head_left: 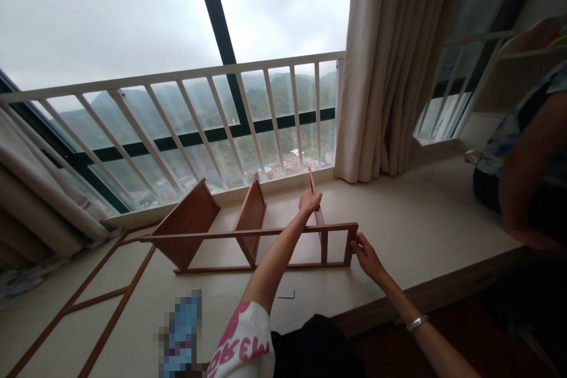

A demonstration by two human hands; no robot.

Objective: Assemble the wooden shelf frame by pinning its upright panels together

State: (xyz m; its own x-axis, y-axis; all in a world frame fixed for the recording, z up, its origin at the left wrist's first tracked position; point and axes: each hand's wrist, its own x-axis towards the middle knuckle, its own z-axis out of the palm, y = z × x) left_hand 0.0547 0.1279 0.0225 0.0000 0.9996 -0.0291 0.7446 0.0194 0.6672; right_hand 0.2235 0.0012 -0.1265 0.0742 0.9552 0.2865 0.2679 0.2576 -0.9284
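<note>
Head view: an Allen key [286, 294] lies on the platform [420, 230], near the person. Behind it, the right hand [367, 254] closes its grip on the end post of the shelf frame [248, 233]. The left hand [309, 201] pinches the upright panel [313, 189]. Further back stand the railing [177, 80] and curtain [390, 65].
</note>
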